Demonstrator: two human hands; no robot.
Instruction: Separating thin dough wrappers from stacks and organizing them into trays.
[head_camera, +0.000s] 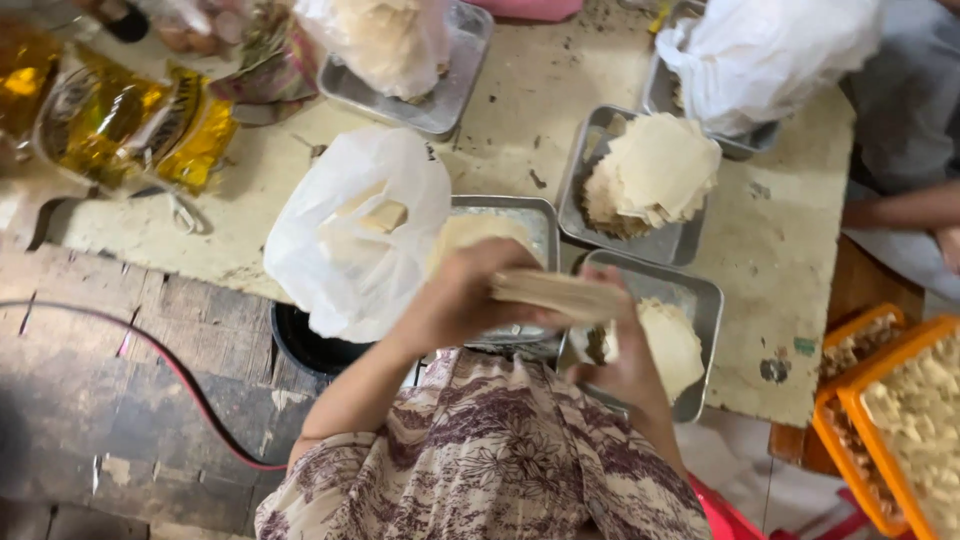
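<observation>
Head view shows a worn table (780, 250) bearing metal trays; at three o'clock of the hands, one tray (700, 300) holds round wrappers (670, 345) (pale and thin). At centre, the left hand (455, 300) and right hand (625, 365) are both closed around a flat wrapper stack (560, 293), with a white plastic bag (350, 230) at nine o'clock.

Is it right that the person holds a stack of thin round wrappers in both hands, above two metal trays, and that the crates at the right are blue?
Not quite. In the head view the crates are orange, not blue. Both hands, left and right, do hold the stack of wrappers above the metal trays.
</observation>
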